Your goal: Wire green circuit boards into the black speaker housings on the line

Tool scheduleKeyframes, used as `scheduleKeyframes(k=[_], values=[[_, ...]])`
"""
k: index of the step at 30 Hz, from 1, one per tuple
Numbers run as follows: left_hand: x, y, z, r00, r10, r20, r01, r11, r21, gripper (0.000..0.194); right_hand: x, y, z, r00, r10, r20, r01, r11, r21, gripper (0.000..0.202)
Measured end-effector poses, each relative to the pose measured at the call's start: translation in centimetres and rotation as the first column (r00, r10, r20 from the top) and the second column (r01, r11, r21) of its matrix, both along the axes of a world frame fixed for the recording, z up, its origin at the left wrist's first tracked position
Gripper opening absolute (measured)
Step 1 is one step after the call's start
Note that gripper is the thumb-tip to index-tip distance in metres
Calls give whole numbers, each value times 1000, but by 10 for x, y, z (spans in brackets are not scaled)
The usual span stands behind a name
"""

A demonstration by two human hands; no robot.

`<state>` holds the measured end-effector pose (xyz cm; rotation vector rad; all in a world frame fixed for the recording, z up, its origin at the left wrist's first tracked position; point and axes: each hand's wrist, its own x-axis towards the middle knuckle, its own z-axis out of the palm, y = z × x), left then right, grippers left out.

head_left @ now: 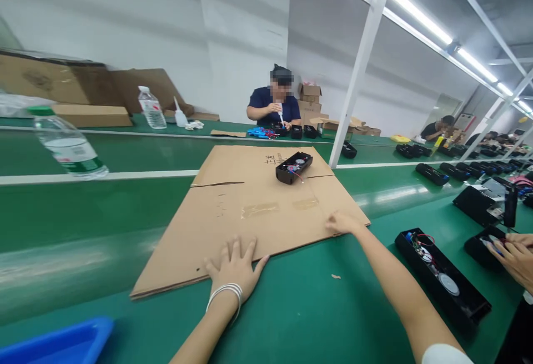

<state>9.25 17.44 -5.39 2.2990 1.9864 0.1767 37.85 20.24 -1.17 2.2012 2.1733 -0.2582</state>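
In the head view, splays left hand (232, 272) at 7 o'clock, grasping nothing, on the near edge of the cardboard sheet (275, 228), spread from centre to 7 o'clock; curls right hand (345, 222) at 4 o'clock on that edge, cannot tell if pinching. Could slide 1 black housing (293, 168) atop the sheet, towards 3 o'clock, into the white post (358, 75) by shoving sideways, or tip it by lifting.

Worktop (300, 319), green: running across the foreground and off to the right. Cardboard (208, 225), flattened: lying with its near edge on the worktop. Tray (99, 328), blue: sitting at near left, partly out of view. Scrap (336, 277), pale: lying near the cardboard. Case (462, 297), black, open: resting at right. Box (472, 204), black: sitting beyond the case.
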Motion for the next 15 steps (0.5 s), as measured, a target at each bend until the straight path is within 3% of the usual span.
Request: scheduleKeyframes(k=[5,9,15], values=[[2,-1,-1,1000,-2,2,2,1000,-6,58,-54,79,22,998,62,-30,-56,987,149,31],[2,-1,-2,1000,0,-7,0,1000,-6,57,-107,109,24,990,132,-56,-113,958,263,34],[2,2,-10,1000,6,5,-6,1000,-5,58,-119,142,37,995,75,-62,-56,964,259,31]])
